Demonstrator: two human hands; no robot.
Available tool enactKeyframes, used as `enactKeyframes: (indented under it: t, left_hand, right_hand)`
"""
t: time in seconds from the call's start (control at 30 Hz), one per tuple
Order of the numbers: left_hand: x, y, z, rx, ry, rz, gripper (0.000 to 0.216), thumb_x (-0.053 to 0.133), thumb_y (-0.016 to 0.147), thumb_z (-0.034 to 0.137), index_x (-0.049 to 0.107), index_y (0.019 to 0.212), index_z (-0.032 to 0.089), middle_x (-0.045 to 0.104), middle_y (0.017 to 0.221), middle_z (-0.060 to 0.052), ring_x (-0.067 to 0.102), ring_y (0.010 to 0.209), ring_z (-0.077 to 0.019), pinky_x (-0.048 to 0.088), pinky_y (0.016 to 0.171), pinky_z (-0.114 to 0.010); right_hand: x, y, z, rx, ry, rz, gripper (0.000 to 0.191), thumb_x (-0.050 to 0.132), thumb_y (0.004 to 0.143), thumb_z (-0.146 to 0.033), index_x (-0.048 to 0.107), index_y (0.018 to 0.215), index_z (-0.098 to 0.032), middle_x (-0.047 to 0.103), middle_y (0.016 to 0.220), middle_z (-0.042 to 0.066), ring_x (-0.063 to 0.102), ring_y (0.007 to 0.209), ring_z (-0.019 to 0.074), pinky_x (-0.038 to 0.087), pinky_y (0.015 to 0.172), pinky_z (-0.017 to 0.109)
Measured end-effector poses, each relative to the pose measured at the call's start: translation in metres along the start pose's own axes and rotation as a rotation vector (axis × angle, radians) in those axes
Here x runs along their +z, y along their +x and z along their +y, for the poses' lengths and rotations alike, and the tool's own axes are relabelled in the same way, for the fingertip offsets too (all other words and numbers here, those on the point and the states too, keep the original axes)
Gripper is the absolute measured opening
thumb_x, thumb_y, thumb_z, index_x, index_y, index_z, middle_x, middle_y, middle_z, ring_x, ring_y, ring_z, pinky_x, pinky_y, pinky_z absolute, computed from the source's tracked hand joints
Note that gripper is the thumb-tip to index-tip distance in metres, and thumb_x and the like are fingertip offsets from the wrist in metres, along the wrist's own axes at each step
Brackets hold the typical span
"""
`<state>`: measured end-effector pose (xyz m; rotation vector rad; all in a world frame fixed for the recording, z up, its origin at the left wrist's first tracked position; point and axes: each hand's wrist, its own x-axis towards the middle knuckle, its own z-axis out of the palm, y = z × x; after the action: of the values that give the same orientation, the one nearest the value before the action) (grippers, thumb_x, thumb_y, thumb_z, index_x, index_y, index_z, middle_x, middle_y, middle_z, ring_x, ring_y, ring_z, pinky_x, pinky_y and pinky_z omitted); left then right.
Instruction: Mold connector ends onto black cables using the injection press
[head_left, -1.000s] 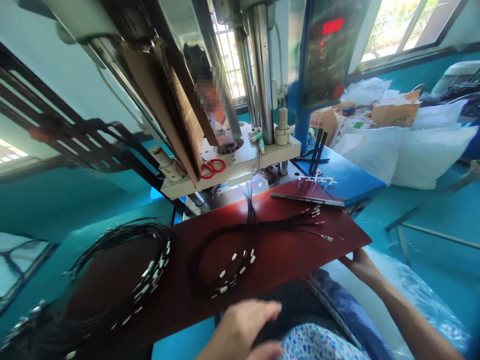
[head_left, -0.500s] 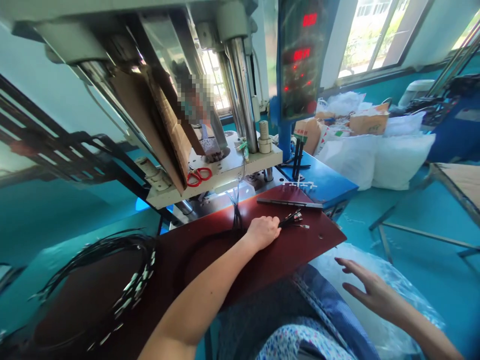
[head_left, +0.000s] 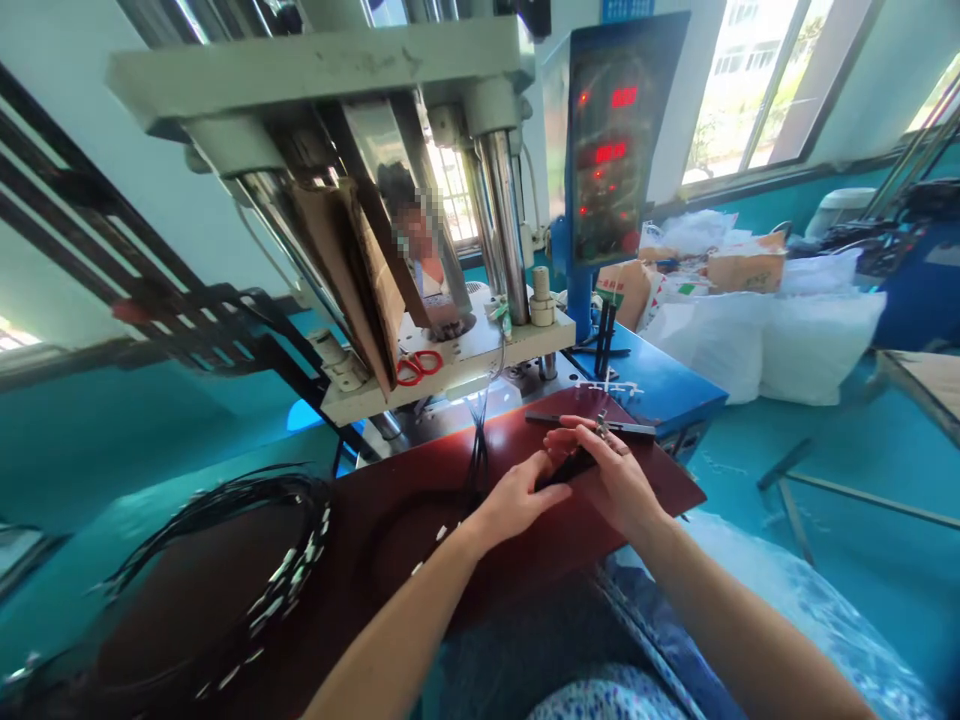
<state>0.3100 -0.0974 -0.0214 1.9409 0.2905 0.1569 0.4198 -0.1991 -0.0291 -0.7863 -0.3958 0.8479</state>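
A bundle of thin black cables [head_left: 573,466] lies over the dark red tabletop, between my two hands. My left hand [head_left: 519,497] is closed around it, thumb pointing right. Around the connector end of the same bundle curves my right hand [head_left: 616,468], its fingers bent over the cables; a few small metal-tipped ends [head_left: 601,425] poke out above it. Just left of my hands, more black cable strands [head_left: 478,450] run up toward the press. A flat metal bar [head_left: 634,430] lies behind my right hand.
A press [head_left: 450,350] stands behind the tabletop [head_left: 450,540], with red-handled scissors [head_left: 420,367] on its plate. Coiled cables with white connectors [head_left: 289,570] lie at the left. A control box [head_left: 611,160] shows red digits. White sacks [head_left: 817,345] stand at right. A person shows between the press columns.
My right hand has come in from the lower right, where it was empty, onto the cable bundle. My left hand stays on the bundle. The view has tilted up slightly.
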Motion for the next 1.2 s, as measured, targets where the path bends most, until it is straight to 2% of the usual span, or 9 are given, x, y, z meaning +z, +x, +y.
enactKeyframes:
  t: [0.1,0.23,0.4,0.53,0.67,0.77,0.87,1.03,1.2]
  left_hand:
    - [0.0,-0.001,-0.007,-0.049,-0.201,-0.079,0.03,0.046,0.085,0.045,0.048,0.088,0.015,0.053,0.071,0.001,0.048,0.059,-0.0108,0.038,0.058,-0.025]
    - [-0.005,0.01,0.001,0.004,-0.229,-0.022,0.028,0.047,0.085,0.042,0.053,0.092,0.015,0.06,0.092,-0.004,0.055,0.083,-0.0147,0.042,0.077,-0.027]
    - [-0.006,0.027,0.017,0.166,0.041,-0.004,0.024,0.039,0.089,0.036,0.053,0.093,0.017,0.06,0.096,-0.004,0.055,0.091,-0.0167,0.04,0.086,-0.03]
    - [-0.001,0.03,0.022,0.148,0.13,-0.011,0.026,0.036,0.091,0.038,0.049,0.098,0.018,0.058,0.086,-0.005,0.056,0.083,-0.0174,0.042,0.076,-0.03]
    - [0.008,0.032,0.018,0.017,-0.232,-0.176,0.044,0.037,0.088,0.051,0.041,0.114,0.015,0.05,0.061,0.003,0.046,0.048,-0.01,0.036,0.049,-0.022]
    - [0.02,0.036,0.009,0.005,-0.333,-0.135,0.038,0.04,0.086,0.051,0.049,0.094,0.014,0.04,0.053,0.006,0.034,0.041,-0.0063,0.025,0.042,-0.019]
    - [0.03,0.043,0.002,0.009,-0.19,-0.03,0.034,0.038,0.088,0.044,0.05,0.073,0.015,0.046,0.053,0.003,0.04,0.043,-0.0069,0.029,0.044,-0.02]
    - [0.03,0.053,0.003,-0.049,-0.297,0.013,0.037,0.037,0.088,0.045,0.056,0.083,0.015,0.058,0.061,-0.001,0.052,0.045,-0.0114,0.039,0.047,-0.023]
    - [0.025,0.058,0.004,0.028,-0.395,-0.251,0.024,0.056,0.078,0.037,0.055,0.079,0.013,0.054,0.06,0.001,0.045,0.045,-0.0077,0.034,0.043,-0.021]
  right_hand:
    - [0.004,0.001,-0.001,0.009,-0.022,-0.022,0.025,0.067,0.078,-0.038,0.069,0.095,-0.02,0.07,0.093,0.006,0.061,0.099,0.0253,0.046,0.091,0.042]
    - [-0.007,-0.006,-0.003,-0.039,-0.096,-0.071,0.033,0.06,0.084,-0.043,0.064,0.112,-0.026,0.066,0.112,0.006,0.056,0.111,0.0252,0.042,0.096,0.043]
    - [-0.016,0.001,-0.004,-0.179,-0.431,-0.146,0.038,0.059,0.083,-0.047,0.063,0.116,-0.027,0.061,0.12,0.004,0.05,0.118,0.0246,0.034,0.104,0.041]
    - [-0.015,0.006,-0.007,-0.198,-0.535,-0.204,0.042,0.056,0.084,-0.049,0.061,0.119,-0.027,0.059,0.123,0.004,0.055,0.109,0.0254,0.045,0.094,0.04]
    - [-0.017,0.008,-0.02,0.011,-0.442,-0.249,0.042,0.059,0.083,-0.041,0.057,0.123,-0.028,0.055,0.128,0.007,0.065,0.087,0.0246,0.055,0.064,0.035]
    - [-0.018,0.017,-0.038,0.02,-0.317,-0.261,0.043,0.063,0.079,-0.035,0.058,0.121,-0.026,0.059,0.124,0.007,0.058,0.108,0.0259,0.049,0.087,0.039]
    - [-0.018,0.031,-0.052,-0.008,-0.43,-0.252,0.037,0.062,0.081,-0.038,0.062,0.116,-0.025,0.062,0.12,0.005,0.051,0.117,0.0236,0.036,0.103,0.039]
    - [-0.018,0.041,-0.048,0.012,-0.788,-0.24,0.038,0.058,0.08,-0.052,0.07,0.1,-0.021,0.068,0.105,0.007,0.061,0.1,0.0247,0.046,0.09,0.039]
    - [-0.021,0.036,-0.038,-0.078,-0.753,-0.201,0.041,0.052,0.084,-0.053,0.071,0.093,-0.018,0.071,0.091,0.006,0.065,0.088,0.0222,0.051,0.082,0.036]
